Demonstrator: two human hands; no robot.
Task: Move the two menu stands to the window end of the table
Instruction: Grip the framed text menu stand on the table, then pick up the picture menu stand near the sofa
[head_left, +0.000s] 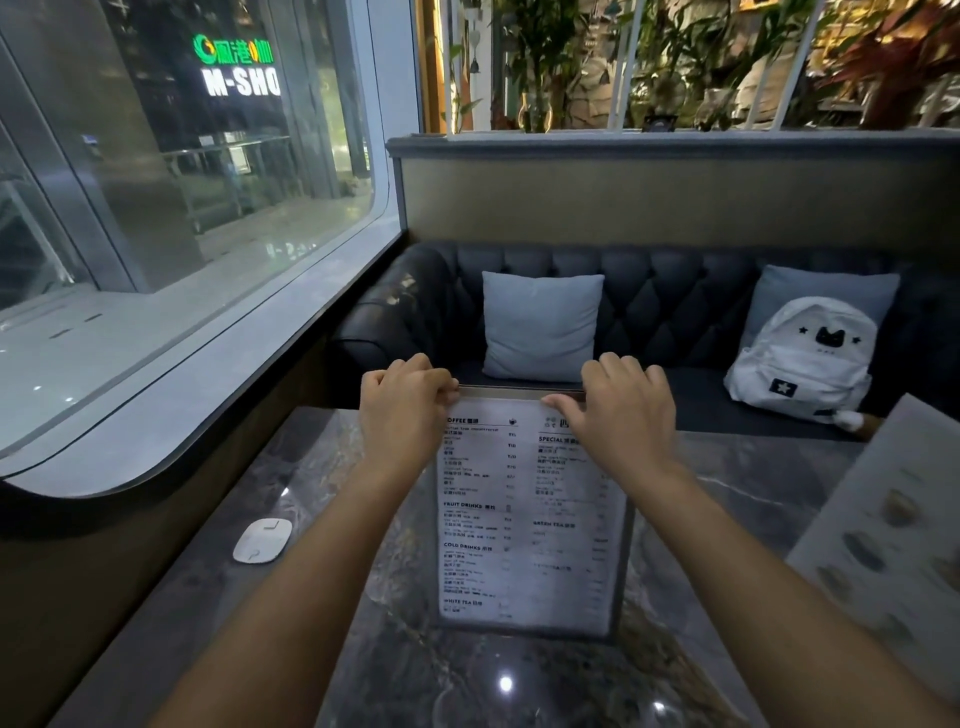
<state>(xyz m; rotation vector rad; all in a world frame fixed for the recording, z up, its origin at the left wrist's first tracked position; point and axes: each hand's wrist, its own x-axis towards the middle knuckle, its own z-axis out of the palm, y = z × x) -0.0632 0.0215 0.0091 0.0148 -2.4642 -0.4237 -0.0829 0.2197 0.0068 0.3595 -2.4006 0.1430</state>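
Observation:
An upright drinks menu stand (524, 525) with printed white pages stands on the dark marble table (322, 597), near its middle. My left hand (402, 405) grips the stand's top left corner. My right hand (621, 410) grips its top edge on the right, thumb on the front face. A second menu stand (883, 525), with pictures of food, leans at the table's right edge and is partly cut off by the frame. The window (171, 171) runs along the left side of the table.
A small white oval device (262, 540) lies on the table near the window sill. Across the table is a dark tufted sofa (670, 306) with two grey cushions and a white backpack (802, 358).

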